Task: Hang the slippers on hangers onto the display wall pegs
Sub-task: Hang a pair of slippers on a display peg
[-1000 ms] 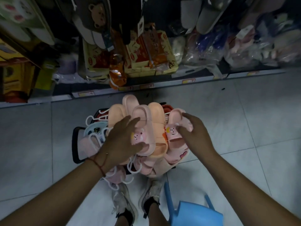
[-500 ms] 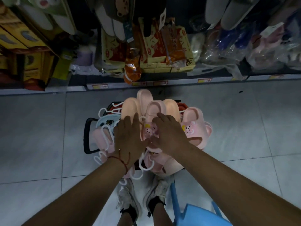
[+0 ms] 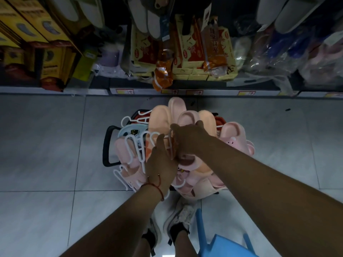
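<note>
Pale pink slippers (image 3: 234,135), white hangers (image 3: 138,145)

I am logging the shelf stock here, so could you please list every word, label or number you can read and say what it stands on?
Nothing here can be read with certainty.
Yellow and red boxes: large red characters, too blurred to read.
Shelf-edge price tags: too small to read.
Hanging tag: print unreadable.
Yellow cartons: no legible text.
Slippers in the basket: only face designs, no words.

Pink and peach slippers (image 3: 189,117) on white hangers (image 3: 138,145); blue stool (image 3: 222,245); grey floor tiles (image 3: 46,136).
</note>
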The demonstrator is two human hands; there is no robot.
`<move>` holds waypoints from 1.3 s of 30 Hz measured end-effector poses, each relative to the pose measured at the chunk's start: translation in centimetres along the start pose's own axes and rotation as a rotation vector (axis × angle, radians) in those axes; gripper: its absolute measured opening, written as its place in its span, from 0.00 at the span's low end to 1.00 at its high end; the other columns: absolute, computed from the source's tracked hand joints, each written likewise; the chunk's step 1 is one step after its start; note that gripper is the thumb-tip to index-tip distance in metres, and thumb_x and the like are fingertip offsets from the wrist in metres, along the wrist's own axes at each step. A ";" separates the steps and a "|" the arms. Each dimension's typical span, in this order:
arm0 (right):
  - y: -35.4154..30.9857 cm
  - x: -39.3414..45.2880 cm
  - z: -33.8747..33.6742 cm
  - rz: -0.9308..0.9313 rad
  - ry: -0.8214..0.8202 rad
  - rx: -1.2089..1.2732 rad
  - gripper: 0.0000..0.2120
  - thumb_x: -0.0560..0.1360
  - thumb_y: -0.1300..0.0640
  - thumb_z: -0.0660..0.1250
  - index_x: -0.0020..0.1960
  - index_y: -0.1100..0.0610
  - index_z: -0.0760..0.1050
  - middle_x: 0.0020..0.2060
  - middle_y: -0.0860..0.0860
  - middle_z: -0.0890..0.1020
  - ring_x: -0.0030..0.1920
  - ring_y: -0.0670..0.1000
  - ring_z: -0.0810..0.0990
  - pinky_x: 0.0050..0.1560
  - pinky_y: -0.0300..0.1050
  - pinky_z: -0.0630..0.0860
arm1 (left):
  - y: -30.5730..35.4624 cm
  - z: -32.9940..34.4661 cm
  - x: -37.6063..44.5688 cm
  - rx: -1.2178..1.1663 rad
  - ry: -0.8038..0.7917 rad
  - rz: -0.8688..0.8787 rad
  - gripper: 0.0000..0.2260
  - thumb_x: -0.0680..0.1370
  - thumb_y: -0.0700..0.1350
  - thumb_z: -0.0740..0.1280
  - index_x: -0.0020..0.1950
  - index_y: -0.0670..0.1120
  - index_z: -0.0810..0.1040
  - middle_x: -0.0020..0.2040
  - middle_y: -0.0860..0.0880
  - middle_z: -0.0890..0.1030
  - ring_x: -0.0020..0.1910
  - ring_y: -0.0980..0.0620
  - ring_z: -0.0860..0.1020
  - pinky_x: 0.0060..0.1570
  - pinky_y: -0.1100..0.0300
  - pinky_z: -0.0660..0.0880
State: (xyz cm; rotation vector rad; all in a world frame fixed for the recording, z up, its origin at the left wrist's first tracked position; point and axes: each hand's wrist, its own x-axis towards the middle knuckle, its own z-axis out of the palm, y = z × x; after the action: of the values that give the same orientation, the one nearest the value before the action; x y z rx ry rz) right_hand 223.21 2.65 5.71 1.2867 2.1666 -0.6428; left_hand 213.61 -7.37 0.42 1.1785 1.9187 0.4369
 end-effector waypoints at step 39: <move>4.0 -16.7 -8.9 0.490 0.730 1.816 0.08 0.76 0.58 0.72 0.55 0.57 0.80 0.45 0.54 0.87 0.40 0.49 0.86 0.35 0.40 0.79 | 10.0 -7.5 -6.8 -0.357 -0.301 0.194 0.18 0.71 0.49 0.77 0.57 0.61 0.76 0.54 0.59 0.82 0.54 0.60 0.80 0.55 0.55 0.79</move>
State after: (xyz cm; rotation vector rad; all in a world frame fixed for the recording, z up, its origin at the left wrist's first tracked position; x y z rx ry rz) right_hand 231.68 -0.58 22.80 3.0639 1.0145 -2.3672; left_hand 214.94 -7.31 14.58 1.1223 1.4064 0.6377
